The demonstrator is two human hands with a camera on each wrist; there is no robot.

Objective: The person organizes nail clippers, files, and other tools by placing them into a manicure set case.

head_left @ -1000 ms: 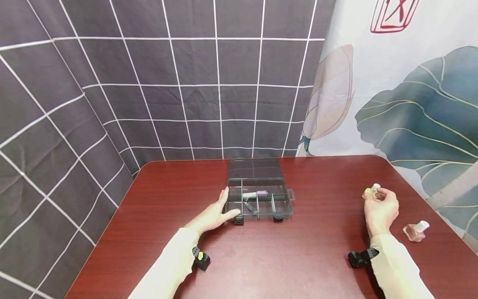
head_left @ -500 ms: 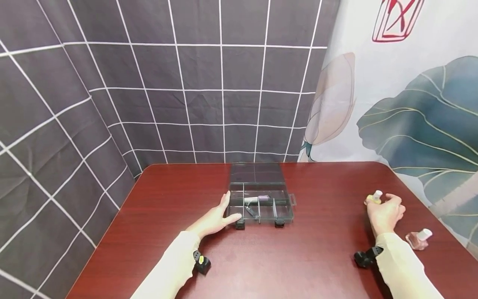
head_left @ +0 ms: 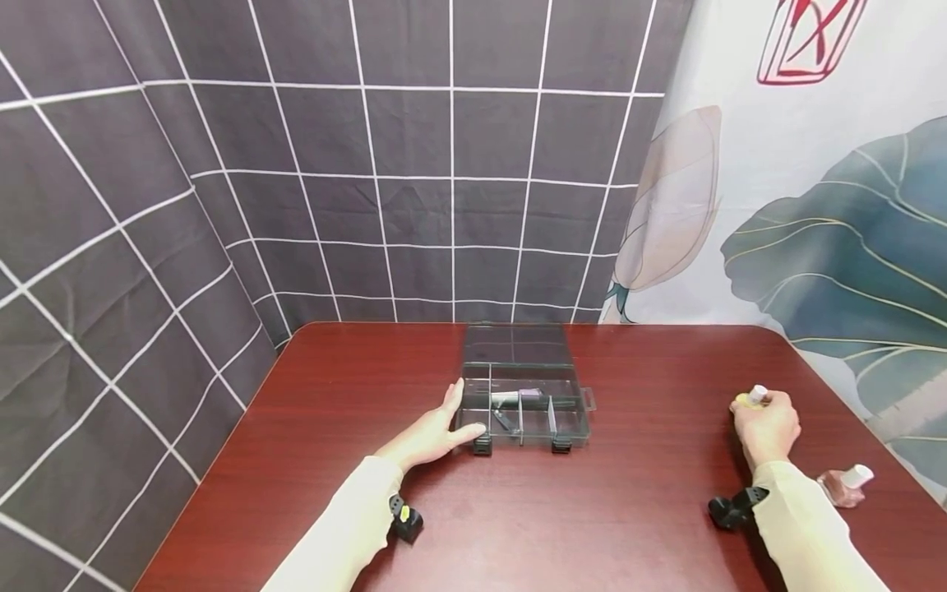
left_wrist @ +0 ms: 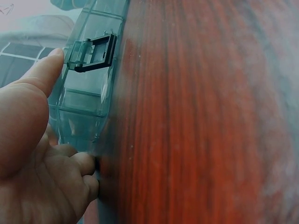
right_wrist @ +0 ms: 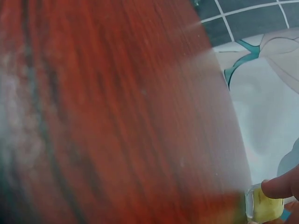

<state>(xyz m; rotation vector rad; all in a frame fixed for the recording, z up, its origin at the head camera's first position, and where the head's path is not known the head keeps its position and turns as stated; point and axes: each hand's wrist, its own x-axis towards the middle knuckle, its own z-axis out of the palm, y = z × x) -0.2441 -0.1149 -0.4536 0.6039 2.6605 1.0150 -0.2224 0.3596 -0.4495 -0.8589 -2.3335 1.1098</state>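
Observation:
My left hand (head_left: 429, 432) rests at the near left corner of a clear plastic compartment box (head_left: 525, 423). Its thumb lies straight at the front edge by a black latch (left_wrist: 96, 53), and the other fingers lie along the left side. The box's lid (head_left: 518, 344) stands raised at the back. Inside lie a pale tube with a lilac end (head_left: 515, 397) and a small nail clipper-like tool (head_left: 505, 422). Far to the right, my right hand (head_left: 767, 427) grips a yellow nail polish bottle (right_wrist: 266, 205) with a white cap (head_left: 758, 393); the fingers partly cover it.
A pinkish nail polish bottle (head_left: 843, 489) with a white cap is on the table to the right of my right forearm. The red-brown table (head_left: 592, 526) ends at a dark grid-patterned cloth (head_left: 414, 205) behind and a leaf-print cloth (head_left: 829, 288) on the right.
My right hand has closed further around the yellow bottle, after shifting its fingers on it. The left hand stays at the box. The whole view has shifted slightly.

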